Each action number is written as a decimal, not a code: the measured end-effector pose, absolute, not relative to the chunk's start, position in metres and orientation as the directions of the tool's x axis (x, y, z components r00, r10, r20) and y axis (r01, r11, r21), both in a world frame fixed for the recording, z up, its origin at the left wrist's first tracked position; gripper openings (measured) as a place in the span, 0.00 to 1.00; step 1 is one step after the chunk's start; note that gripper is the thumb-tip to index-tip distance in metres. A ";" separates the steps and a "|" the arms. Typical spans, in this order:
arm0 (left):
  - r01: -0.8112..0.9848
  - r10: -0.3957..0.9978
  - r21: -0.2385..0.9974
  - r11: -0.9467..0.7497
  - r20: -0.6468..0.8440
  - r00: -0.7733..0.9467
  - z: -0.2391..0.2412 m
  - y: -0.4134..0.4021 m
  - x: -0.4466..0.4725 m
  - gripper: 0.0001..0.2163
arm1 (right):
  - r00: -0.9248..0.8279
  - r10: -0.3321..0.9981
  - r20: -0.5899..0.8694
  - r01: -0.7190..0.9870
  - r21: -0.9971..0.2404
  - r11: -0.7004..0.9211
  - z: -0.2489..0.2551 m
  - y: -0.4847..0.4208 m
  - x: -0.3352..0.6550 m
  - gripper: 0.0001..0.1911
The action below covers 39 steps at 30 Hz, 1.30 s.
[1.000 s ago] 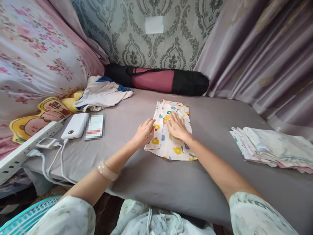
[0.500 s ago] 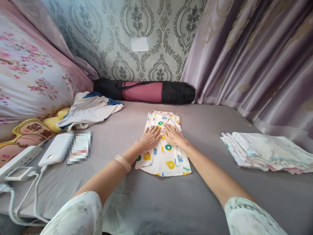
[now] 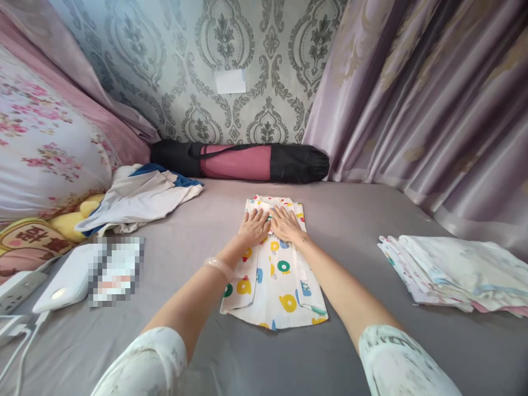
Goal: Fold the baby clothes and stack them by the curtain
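Note:
A small white garment (image 3: pixel 274 302) with yellow, blue, green and red prints lies on the grey sheet (image 3: pixel 181 286), its sides folded inward. It looks like a child's shirt. Flat on its upper left part rests my left hand (image 3: pixel 254 226), fingers stretched out. My right hand (image 3: pixel 286 224) lies palm down beside it on the upper right part, fingers extended. The two hands almost meet at the middle of the cloth and cover some of it. Neither one grips anything.
At right lies a stack of folded cloths (image 3: pixel 457 269). A black and pink rolled bag (image 3: pixel 235 162) lies along the wall. To the left are a crumpled grey and blue garment (image 3: pixel 140 192), a yellow plush toy (image 3: pixel 68 225), a white power bank (image 3: pixel 70 278) and a power strip (image 3: pixel 20 291).
Both hands have slid up the garment toward its far end, still flat. More of its lower part shows. The view has shifted slightly closer.

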<state>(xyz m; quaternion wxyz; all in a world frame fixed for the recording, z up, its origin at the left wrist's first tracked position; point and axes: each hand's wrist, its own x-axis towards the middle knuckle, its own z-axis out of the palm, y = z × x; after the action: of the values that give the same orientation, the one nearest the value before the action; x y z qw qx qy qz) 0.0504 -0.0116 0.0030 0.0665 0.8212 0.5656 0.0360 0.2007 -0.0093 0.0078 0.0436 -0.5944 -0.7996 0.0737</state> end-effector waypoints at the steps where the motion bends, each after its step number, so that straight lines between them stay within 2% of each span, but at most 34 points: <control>1: 0.925 0.934 0.145 -0.352 -0.016 0.358 0.001 -0.012 0.050 0.27 | -0.290 0.957 -0.017 0.944 -0.172 0.283 0.007 -0.009 0.201 0.30; 7: 0.922 0.926 0.097 -0.376 0.079 0.369 0.012 -0.001 0.054 0.20 | -0.287 0.954 -0.089 0.931 -0.260 0.256 0.014 0.005 0.209 0.30; 9: 0.927 0.926 0.085 -0.366 0.131 0.354 0.016 0.009 0.057 0.19 | -0.229 0.973 -0.026 0.947 -0.237 0.217 0.017 0.013 0.213 0.31; 12: 0.929 0.922 0.088 -0.359 0.191 0.338 0.014 0.026 0.061 0.24 | -0.154 0.986 0.060 0.971 -0.177 0.163 0.017 0.021 0.216 0.33; 19: 0.936 0.948 0.152 -0.318 0.066 0.311 -0.007 0.043 0.060 0.28 | -0.148 0.988 0.036 0.976 -0.156 0.152 0.000 0.026 0.216 0.31; 23: 0.936 0.947 0.148 -0.320 0.075 0.312 -0.009 0.043 0.059 0.28 | -0.138 0.990 0.043 0.977 -0.160 0.143 -0.003 0.030 0.216 0.31; 29: 0.951 0.939 0.075 -0.299 0.201 0.279 0.007 0.024 0.060 0.28 | -0.183 0.983 0.009 0.954 -0.238 0.180 0.008 0.027 0.222 0.31; 35: 0.891 0.898 0.115 -0.439 0.051 0.436 0.013 -0.018 0.053 0.26 | -0.345 0.938 0.037 0.922 -0.175 0.346 0.015 -0.015 0.220 0.30; 39: 0.886 0.896 0.146 -0.441 0.006 0.445 0.001 -0.027 0.051 0.27 | -0.351 0.936 0.023 0.924 -0.153 0.351 0.007 -0.032 0.212 0.30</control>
<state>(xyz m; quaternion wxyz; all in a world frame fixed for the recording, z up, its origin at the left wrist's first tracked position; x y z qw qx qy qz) 0.0514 -0.0271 0.0014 0.0606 0.8478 0.5253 0.0408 0.2119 -0.0319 0.0066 0.0534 -0.5670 -0.8200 0.0566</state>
